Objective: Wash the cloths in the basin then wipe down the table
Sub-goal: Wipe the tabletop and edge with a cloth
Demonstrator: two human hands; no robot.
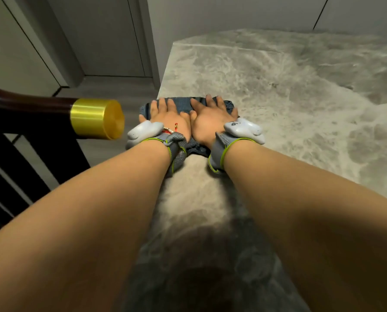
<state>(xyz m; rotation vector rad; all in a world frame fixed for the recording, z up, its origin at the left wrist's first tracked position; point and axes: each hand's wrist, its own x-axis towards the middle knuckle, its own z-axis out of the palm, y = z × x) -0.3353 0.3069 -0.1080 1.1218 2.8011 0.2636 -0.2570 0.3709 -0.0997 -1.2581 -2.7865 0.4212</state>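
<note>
While both palms are down: this looks to me like the wiping half of the job, and there's no basin in shot.
Cloth: the dark blue-grey terry cloth (182,104) lies spread on the grey marble-look table (278,97), far along its left edge. Its left corner seems to hang a bit over that edge.
Left hand: the left hand (165,119) has straight fingers and presses palm-flat on the cloth's left half, with nothing curled round it.
Right hand: same deal for the right hand (207,119), flat and uncurled on the right half, touching the left hand side by side.
How I'd do it: keep your weight even across both palms so the whole cloth drags, not just its far edge. Pull long overlapping passes toward the near side, then step right, since most of the table lies that way.
Watch out: the dark wooden chair rail with the shiny gold end cap (95,118) sits just left of the left hand, so a wide sweep could clip it. The cloth could also slide off the edge.
</note>
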